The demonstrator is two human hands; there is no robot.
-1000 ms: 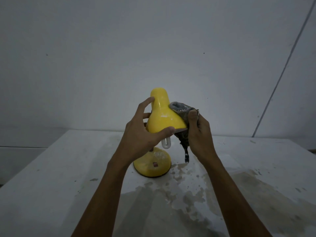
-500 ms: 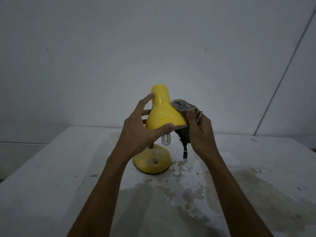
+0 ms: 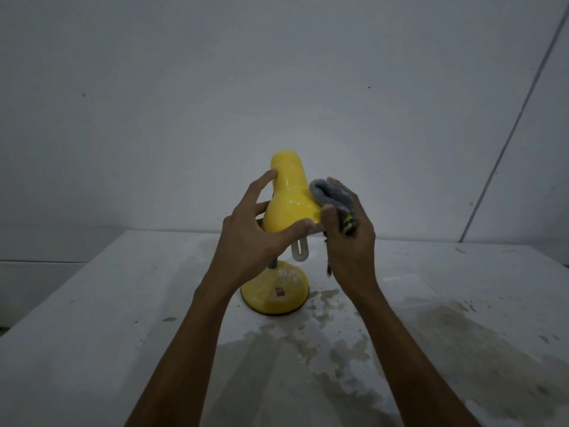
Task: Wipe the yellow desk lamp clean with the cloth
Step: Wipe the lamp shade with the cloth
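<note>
My left hand (image 3: 246,238) grips the lamp (image 3: 289,201) shade steady; my right hand (image 3: 348,241) bunches the cloth (image 3: 331,194) against it. I should press lightly, sweeping downward, without tipping the base.

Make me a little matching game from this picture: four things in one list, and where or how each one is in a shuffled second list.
Things:
1. grey cloth
2. lamp shade
3. lamp base
4. white bulb

States:
A. standing on the stained white table
B. sticking out beneath the shade
C. bunched in the right hand, pressed to the shade
D. steadied by the left hand

Pairs: 1-C, 2-D, 3-A, 4-B
</note>
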